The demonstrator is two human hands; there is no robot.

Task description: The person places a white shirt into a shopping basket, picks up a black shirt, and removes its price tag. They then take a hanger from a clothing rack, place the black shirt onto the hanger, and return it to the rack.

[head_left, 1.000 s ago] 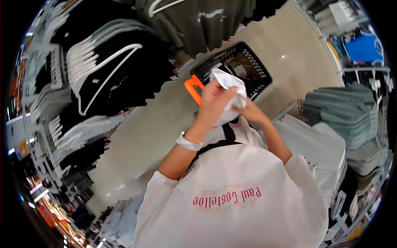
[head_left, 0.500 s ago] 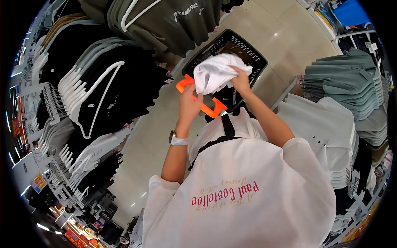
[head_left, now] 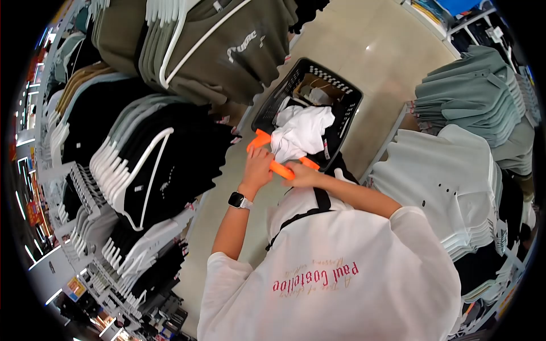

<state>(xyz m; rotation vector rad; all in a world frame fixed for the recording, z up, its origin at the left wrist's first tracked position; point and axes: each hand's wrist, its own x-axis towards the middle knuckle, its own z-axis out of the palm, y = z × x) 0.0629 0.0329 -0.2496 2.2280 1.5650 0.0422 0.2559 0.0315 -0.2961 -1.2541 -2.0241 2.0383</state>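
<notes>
A black shopping basket (head_left: 354,108) with perforated sides is in front of me. A crumpled white garment (head_left: 301,128) lies in it, over other things I can only partly make out. The bright orange basket handle (head_left: 282,170) crosses the near end. My left hand (head_left: 259,168), with a watch on its wrist, is closed around the handle's left part. Beside it, my right hand (head_left: 302,175) wraps the handle farther right. The garment is apart from my right hand.
Black shirts (head_left: 187,142) on white hangers and olive shirts (head_left: 227,57) crowd the left racks. White shirts (head_left: 438,176) and grey-green shirts (head_left: 466,96) hang on the right. Tiled floor (head_left: 369,51) runs between them.
My right hand has let go of the white garment, which now lies lower in the basket, and has moved down onto the orange handle. My left hand stays on the handle.
</notes>
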